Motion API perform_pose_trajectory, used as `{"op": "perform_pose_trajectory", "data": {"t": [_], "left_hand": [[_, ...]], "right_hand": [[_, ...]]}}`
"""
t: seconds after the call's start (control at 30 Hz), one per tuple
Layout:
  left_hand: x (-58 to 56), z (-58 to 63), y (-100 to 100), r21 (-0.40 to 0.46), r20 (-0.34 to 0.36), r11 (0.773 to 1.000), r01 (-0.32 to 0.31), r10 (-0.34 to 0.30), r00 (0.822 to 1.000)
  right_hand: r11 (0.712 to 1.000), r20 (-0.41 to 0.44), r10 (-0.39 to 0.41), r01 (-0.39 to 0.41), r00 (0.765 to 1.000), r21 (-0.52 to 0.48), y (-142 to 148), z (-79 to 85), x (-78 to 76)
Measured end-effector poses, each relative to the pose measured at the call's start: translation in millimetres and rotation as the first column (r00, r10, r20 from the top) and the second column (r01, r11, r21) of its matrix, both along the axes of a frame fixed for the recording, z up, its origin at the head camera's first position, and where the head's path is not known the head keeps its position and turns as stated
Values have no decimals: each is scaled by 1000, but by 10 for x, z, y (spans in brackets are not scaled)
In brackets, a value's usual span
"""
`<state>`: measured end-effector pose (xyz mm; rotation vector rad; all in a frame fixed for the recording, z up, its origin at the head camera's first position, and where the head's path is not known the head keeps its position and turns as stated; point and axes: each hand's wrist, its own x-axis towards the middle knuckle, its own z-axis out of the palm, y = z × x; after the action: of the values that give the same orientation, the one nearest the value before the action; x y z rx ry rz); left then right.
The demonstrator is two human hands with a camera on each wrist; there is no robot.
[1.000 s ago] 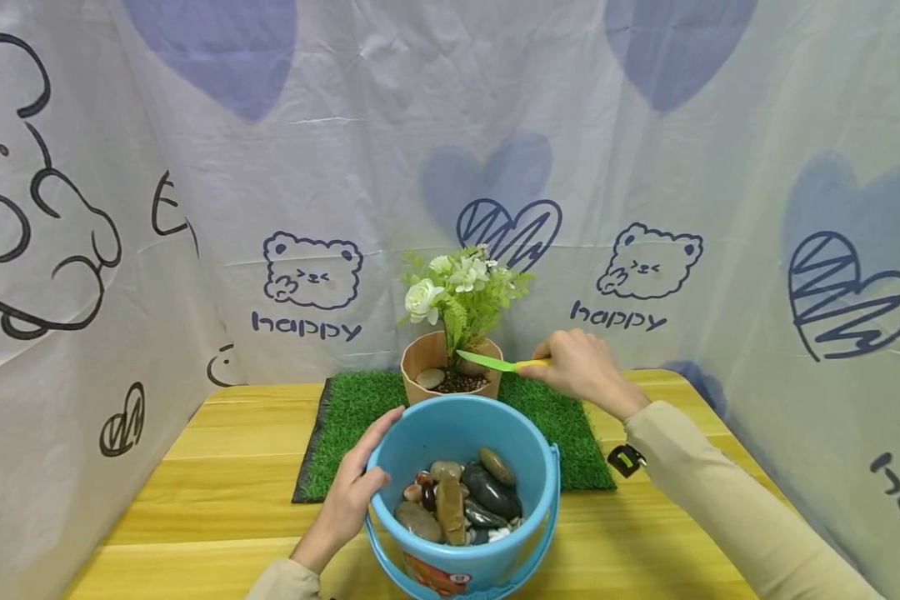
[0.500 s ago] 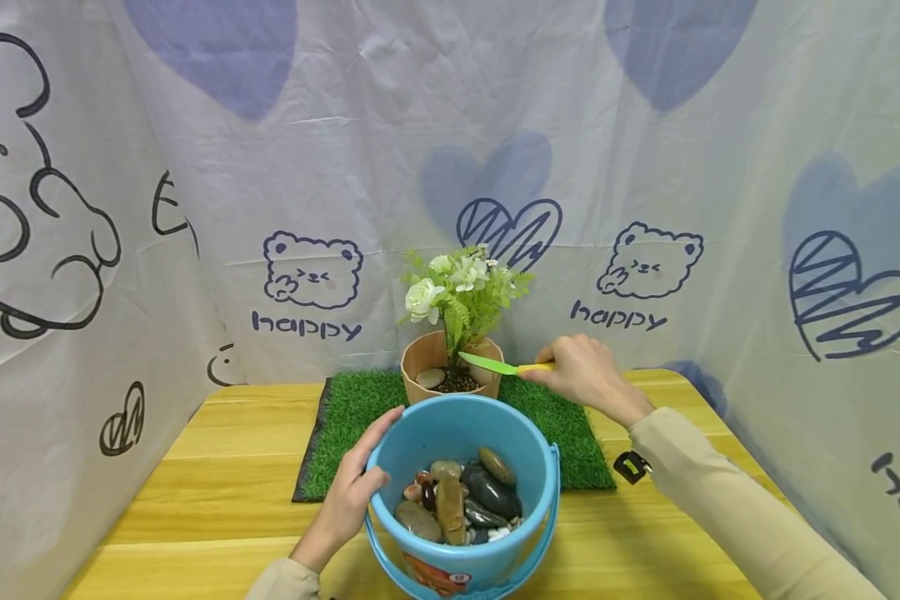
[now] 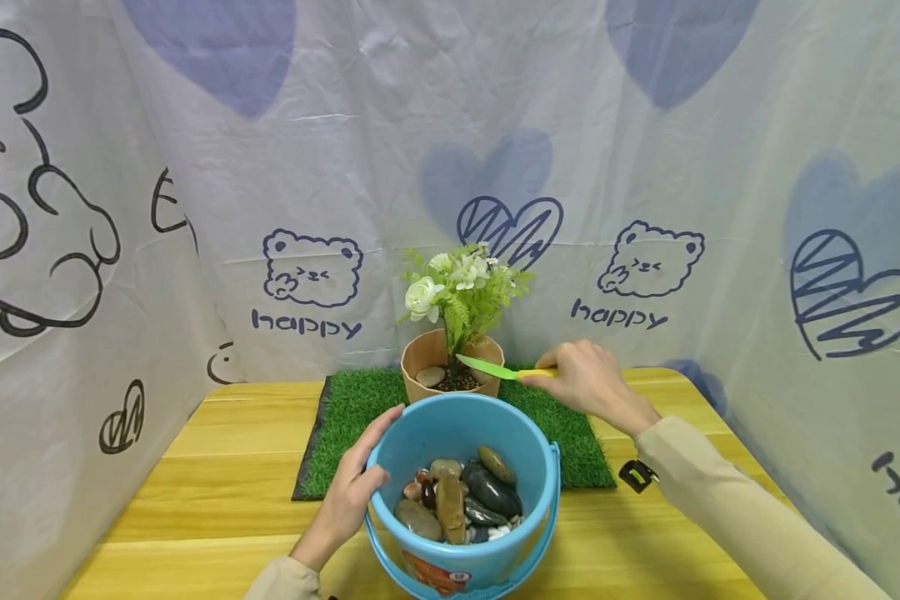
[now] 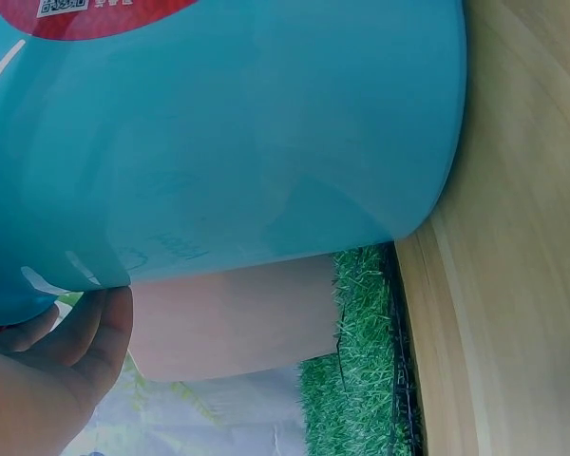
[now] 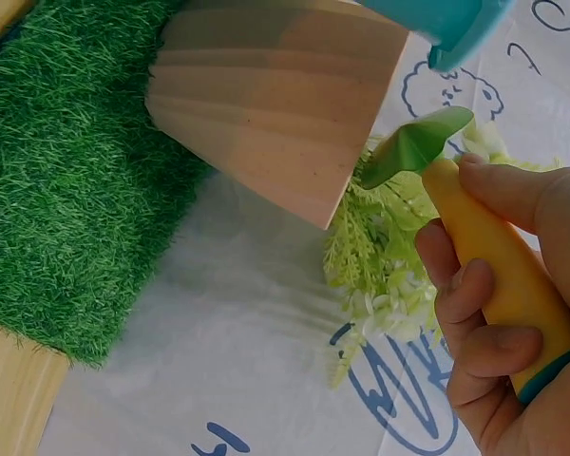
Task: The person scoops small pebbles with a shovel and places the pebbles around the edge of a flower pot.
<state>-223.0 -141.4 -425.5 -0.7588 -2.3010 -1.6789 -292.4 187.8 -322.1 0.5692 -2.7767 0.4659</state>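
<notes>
Pale fabric (image 3: 390,167) printed with hearts, bears and "happy" walls in a yellow wood-grain worktop (image 3: 157,525), on which lies a green grass mat (image 3: 352,408). Nearest the person is a blue bucket (image 3: 450,429); from it, at 12 o'clock, a tan pot (image 5: 275,104) holds a white-flowered plant (image 3: 472,296). At the bucket's 9 to 10 o'clock, the left hand (image 3: 356,475) holds the rim, its grip closed there with fingers outside. Toward 2 o'clock, the right hand (image 3: 592,382) has its grip wrapped around the yellow handle of a trowel (image 3: 504,371), whose green blade points to 9 o'clock over the pot's opening; whether it touches soil, I cannot tell. Assorted stones (image 3: 452,504) sit inside the bucket, and a pale stone (image 3: 430,377) lies at the pot's 8 o'clock.
</notes>
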Motion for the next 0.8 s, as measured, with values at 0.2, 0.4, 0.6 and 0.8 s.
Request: {"op": "perform_pose_trajectory", "data": {"t": [0.2,0.4,0.6,0.8], "left_hand": [[3,0,3,4,-1,1000,0,0,1000],[1,6,2,2,2,1000,0,0,1000],[-2,15,4,3,3,1000,2,-2,1000],[6,15,5,9,18,1000,6,-6,1000]], "right_hand": [[1000,-29,26,-25,999,8,3,-23,74],[998,-58,68,-67,996,18,-4,-24,150],[996,-73,90,-89,993,14,-20,-19,213],[994,-57,105,-105,993,-4,-17,-21,291]]}}
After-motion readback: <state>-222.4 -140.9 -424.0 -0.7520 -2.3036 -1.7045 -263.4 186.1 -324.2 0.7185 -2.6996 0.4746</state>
